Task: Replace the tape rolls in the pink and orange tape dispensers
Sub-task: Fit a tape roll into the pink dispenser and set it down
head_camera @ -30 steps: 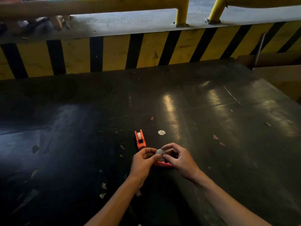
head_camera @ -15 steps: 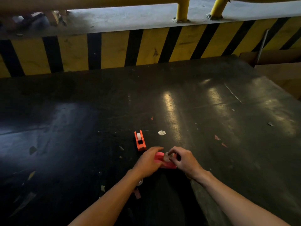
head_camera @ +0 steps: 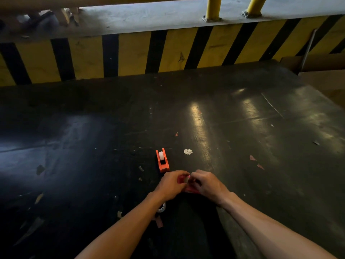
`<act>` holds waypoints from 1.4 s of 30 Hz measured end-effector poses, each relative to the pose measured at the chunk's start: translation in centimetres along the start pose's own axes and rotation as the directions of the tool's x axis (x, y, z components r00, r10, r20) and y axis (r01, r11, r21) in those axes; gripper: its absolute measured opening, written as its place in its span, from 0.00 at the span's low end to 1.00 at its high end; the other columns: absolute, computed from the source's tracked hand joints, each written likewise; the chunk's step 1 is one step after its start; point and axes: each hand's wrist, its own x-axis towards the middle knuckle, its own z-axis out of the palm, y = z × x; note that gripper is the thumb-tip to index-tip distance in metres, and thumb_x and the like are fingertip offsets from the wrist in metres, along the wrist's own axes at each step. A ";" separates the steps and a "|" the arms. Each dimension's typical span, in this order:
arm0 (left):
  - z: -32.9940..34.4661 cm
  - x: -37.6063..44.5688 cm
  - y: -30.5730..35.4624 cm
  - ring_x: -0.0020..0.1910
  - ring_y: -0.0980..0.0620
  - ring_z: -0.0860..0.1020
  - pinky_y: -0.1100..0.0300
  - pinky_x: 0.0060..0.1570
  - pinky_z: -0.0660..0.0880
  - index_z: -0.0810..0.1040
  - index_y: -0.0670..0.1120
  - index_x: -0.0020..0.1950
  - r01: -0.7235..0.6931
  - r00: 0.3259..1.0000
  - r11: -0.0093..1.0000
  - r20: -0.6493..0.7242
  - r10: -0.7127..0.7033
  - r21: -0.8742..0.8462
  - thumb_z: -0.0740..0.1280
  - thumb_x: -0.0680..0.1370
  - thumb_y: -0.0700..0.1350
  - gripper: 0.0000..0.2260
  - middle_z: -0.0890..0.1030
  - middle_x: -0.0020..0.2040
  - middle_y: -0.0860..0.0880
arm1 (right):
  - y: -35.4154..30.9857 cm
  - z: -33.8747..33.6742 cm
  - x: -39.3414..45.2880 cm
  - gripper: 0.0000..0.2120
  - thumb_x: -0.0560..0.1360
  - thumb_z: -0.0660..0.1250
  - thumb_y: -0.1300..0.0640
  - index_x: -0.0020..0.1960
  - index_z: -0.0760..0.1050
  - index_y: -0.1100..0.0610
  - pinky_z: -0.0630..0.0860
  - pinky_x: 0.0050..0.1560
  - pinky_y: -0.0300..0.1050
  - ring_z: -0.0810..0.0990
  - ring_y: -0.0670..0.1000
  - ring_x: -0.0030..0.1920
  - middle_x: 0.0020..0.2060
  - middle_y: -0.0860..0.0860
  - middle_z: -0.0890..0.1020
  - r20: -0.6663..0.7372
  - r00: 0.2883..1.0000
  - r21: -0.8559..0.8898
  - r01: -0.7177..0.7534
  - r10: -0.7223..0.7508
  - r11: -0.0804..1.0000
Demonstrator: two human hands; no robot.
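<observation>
On the dark, scuffed black desk (head_camera: pixel 93 146), toward the middle of its near edge, both bare hands close over a small pink plastic tape dispenser (head_camera: pixel 189 188). The left hand (head_camera: pixel 170 185) grips the dispenser's left side with curled fingers, and the right hand (head_camera: pixel 207 184) covers its right side, fingers bent down onto the top. Between the two thumbs a pale round tape roll (head_camera: pixel 186 179) shows, sitting in or at the dispenser's cradle; whether it is fully seated cannot be told, since the hands hide most of it.

Just beyond the left hand, farther from the near edge, stands a small orange plastic tape dispenser (head_camera: pixel 162 161), upright, with a white tape roll (head_camera: pixel 161 155) held in its slot at the far end. It is close to the left knuckles but not touching them.

A round white sticker (head_camera: pixel 188 151) lies flat on the desk just right of the orange dispenser. Under the left wrist, nearer the near edge, part of a clear tape roll (head_camera: pixel 161 208) peeks out, lying on the desk. Small paper scraps are scattered over the surface. Behind the desk's far edge runs a yellow-and-black striped barrier (head_camera: pixel 130 55).
</observation>
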 end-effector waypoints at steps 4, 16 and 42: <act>0.2 0.1 -0.3 0.62 0.55 0.78 0.62 0.61 0.75 0.77 0.48 0.69 -0.012 1.000 1.000 -0.013 0.012 0.024 0.70 0.78 0.40 0.19 0.80 0.65 0.48 | 0.0 -0.6 0.2 0.08 0.75 0.67 0.63 0.49 0.81 0.54 0.81 0.46 0.50 0.83 0.55 0.44 0.45 0.54 0.83 0.050 0.999 0.001 -0.016 0.016 1.000; 0.7 0.5 -0.9 0.69 0.53 0.74 0.57 0.68 0.72 0.80 0.50 0.64 0.008 0.999 0.999 -0.044 -0.006 0.045 0.71 0.77 0.42 0.15 0.77 0.70 0.51 | -1.4 -1.6 -0.4 0.32 0.70 0.56 0.32 0.50 0.82 0.58 0.81 0.43 0.51 0.83 0.56 0.41 0.44 0.55 0.82 0.037 0.999 0.015 0.001 -0.001 1.000; 0.5 1.0 -1.2 0.72 0.48 0.70 0.41 0.69 0.71 0.77 0.65 0.46 0.051 0.999 0.999 0.006 -0.051 0.005 0.74 0.75 0.46 0.13 0.78 0.68 0.54 | 3.2 -1.3 -4.8 0.10 0.66 0.75 0.63 0.46 0.85 0.53 0.78 0.30 0.46 0.81 0.52 0.33 0.35 0.51 0.81 -0.028 0.998 -0.417 0.034 -0.050 0.908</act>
